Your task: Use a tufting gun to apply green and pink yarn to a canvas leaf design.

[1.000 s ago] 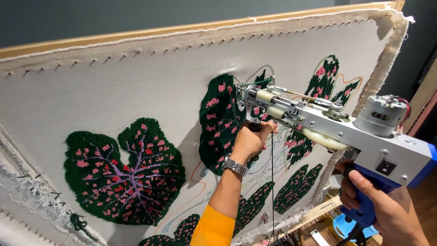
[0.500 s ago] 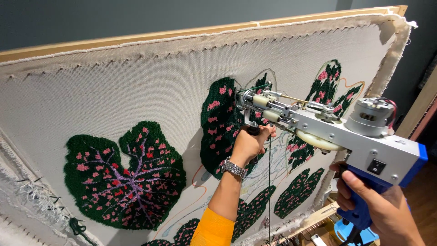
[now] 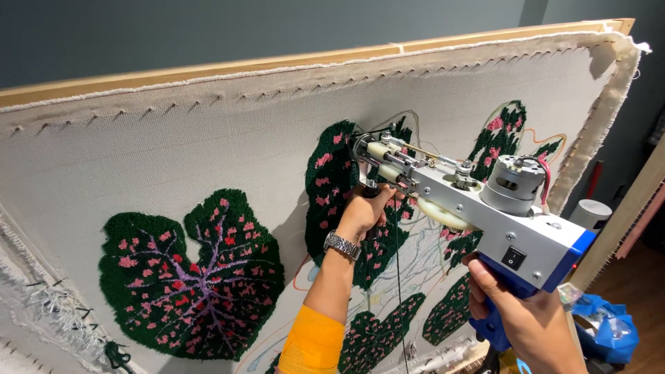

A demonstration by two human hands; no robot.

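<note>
The tufting gun (image 3: 478,208) has dropped slightly on the cloth (image 3: 208,138). Right hand (image 3: 526,318) grips its blue handle, left hand (image 3: 364,211) clasps the front grip; press the needle squarely against the dark leaf (image 3: 332,187).

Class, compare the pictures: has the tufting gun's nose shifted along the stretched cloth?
Cannot tell: the tufting gun nose sits at the same dark green leaf throughout, while the camera itself shifts.

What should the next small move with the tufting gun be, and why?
Probably guide the tufting gun slowly along the edge of the dark green leaf, tip pressed square to the cloth. The left hand grips the front handle, the right hand the blue rear grip, and pale outlined areas beside the leaf remain unfilled.
</note>
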